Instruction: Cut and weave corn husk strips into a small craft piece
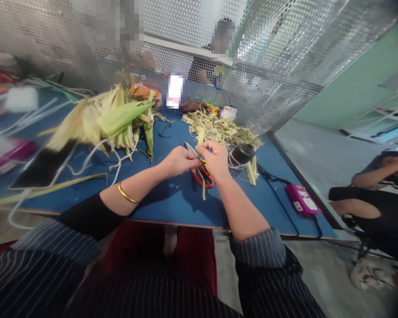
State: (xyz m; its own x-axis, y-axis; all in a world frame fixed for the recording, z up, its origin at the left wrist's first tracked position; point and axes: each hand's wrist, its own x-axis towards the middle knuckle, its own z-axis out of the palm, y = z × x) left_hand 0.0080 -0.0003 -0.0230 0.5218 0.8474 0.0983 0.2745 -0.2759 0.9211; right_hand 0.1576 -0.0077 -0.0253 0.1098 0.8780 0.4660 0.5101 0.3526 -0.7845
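Behind perforated metal screens, at a blue table [172, 207] heaped with corn husks [102, 119], your left hand [177, 161] pinches a green husk strip [200, 139] above the red-handled scissors [202, 174] while your right hand [217, 159] grips it shut, apparently mid-trim; next, steady the cut.

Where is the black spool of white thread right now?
In the head view, the black spool sits on the blue table, just right of the right hand, in front of the heap of husk scraps.
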